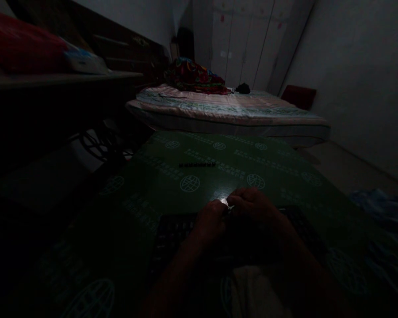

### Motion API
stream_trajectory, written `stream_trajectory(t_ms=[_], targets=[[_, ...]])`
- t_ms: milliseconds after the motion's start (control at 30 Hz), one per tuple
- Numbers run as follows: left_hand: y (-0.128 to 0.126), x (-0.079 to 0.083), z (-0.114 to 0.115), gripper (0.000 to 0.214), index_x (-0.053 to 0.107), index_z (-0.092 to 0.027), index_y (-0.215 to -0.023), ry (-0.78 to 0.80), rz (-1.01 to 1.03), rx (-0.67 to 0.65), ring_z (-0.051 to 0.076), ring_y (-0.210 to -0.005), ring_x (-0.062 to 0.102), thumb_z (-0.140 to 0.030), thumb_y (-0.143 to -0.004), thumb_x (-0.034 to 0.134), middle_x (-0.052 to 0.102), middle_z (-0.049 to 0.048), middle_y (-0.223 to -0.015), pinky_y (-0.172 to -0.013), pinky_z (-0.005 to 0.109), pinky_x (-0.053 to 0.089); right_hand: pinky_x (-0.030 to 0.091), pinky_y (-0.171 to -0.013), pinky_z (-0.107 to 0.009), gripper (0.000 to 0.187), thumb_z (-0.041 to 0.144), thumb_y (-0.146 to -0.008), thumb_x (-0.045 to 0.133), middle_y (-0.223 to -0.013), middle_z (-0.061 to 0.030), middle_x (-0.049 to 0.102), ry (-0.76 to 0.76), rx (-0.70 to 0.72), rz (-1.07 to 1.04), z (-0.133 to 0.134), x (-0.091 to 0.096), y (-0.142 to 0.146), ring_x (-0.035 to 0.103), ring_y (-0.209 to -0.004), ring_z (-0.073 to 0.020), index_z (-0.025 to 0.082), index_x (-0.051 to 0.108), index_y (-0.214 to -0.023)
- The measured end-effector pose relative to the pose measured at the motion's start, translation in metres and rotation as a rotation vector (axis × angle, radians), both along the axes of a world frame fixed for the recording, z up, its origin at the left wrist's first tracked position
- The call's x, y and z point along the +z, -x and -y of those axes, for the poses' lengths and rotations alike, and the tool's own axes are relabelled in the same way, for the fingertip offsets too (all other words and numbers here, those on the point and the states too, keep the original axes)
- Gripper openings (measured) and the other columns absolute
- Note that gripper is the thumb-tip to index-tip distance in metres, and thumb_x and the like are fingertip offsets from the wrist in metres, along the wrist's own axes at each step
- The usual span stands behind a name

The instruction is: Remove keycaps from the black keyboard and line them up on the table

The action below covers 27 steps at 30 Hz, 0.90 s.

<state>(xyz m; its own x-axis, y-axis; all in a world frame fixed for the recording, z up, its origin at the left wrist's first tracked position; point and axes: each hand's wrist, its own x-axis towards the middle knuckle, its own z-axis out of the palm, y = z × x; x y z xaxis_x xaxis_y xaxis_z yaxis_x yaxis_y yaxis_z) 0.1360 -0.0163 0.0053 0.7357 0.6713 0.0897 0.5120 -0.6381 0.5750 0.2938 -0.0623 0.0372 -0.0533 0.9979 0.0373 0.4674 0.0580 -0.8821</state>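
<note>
The room is very dark. My left hand point(210, 221) and my right hand point(252, 205) meet fingertip to fingertip low over a green table point(192, 163) printed with pale globe marks. Both hands have curled, pinching fingers around something small I cannot make out. Under them lies a dark flat tray point(172, 234) with a grid-like surface. A short row of small dark pieces point(197, 164) lies on the table farther away, beyond my hands.
A bed point(232, 110) with a striped cover and a bright patterned bundle point(194, 76) stands behind the table. A dark treadle-type stand point(99, 143) with a shelf above is on the left. White wardrobe doors point(242, 39) line the back wall.
</note>
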Motion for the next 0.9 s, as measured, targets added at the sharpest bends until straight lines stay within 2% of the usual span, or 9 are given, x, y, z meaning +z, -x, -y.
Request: stream_trajectory(t_ms=[133,333,500,700,900], targets=[[0.000,0.003,0.000,0.015,0.057,-0.017,-0.081,-0.035,-0.053,-0.024,0.018,-0.081,0.054,-0.013,-0.070,0.048,0.058,0.0049,-0.083,-0.071,0.028,0.041,0.039,-0.042,-0.017,0.037,0.045,-0.081,0.044,-0.046,0.0006,0.057,-0.043,-0.147,-0.036,0.000,0.001,-0.003,0.054,-0.042,-0.0097,0.014,0.060,-0.067],[0.000,0.005,0.001,0.015,0.058,-0.017,-0.078,-0.055,-0.053,-0.046,0.018,-0.079,0.054,-0.012,-0.071,0.046,0.058,0.0048,-0.080,-0.070,0.027,0.041,0.036,-0.037,-0.018,0.039,0.048,-0.081,0.042,-0.045,0.0013,0.056,-0.055,-0.232,0.027,-0.006,-0.005,0.000,0.053,-0.036,-0.0096,0.015,0.059,-0.069],[0.000,0.004,0.001,0.016,0.060,-0.017,-0.078,-0.054,-0.047,-0.043,0.018,-0.079,0.054,-0.014,-0.071,0.045,0.058,0.0043,-0.080,-0.070,0.027,0.041,0.036,-0.033,-0.017,0.037,0.046,-0.080,0.041,-0.049,-0.0004,0.057,0.012,-0.273,0.001,-0.008,-0.009,0.003,0.055,-0.036,-0.0105,0.014,0.055,-0.066],[-0.002,0.001,0.000,0.014,0.058,-0.017,-0.073,-0.064,-0.050,-0.023,0.018,-0.075,0.053,-0.014,-0.071,0.044,0.057,0.0044,-0.076,-0.065,0.026,0.040,0.038,-0.033,-0.017,0.026,0.037,-0.078,0.043,-0.043,0.0023,0.052,0.094,-0.319,-0.043,-0.009,-0.007,0.008,0.055,-0.035,-0.0114,0.016,0.051,-0.065],[-0.002,0.000,0.000,0.013,0.057,-0.016,-0.076,-0.040,-0.053,-0.015,0.018,-0.076,0.053,-0.013,-0.070,0.046,0.058,0.0051,-0.079,-0.067,0.027,0.041,0.036,-0.035,-0.016,0.027,0.036,-0.079,0.041,-0.045,0.0015,0.054,0.057,-0.286,0.037,-0.007,-0.004,0.011,0.055,-0.037,-0.0105,0.016,0.050,-0.063]])
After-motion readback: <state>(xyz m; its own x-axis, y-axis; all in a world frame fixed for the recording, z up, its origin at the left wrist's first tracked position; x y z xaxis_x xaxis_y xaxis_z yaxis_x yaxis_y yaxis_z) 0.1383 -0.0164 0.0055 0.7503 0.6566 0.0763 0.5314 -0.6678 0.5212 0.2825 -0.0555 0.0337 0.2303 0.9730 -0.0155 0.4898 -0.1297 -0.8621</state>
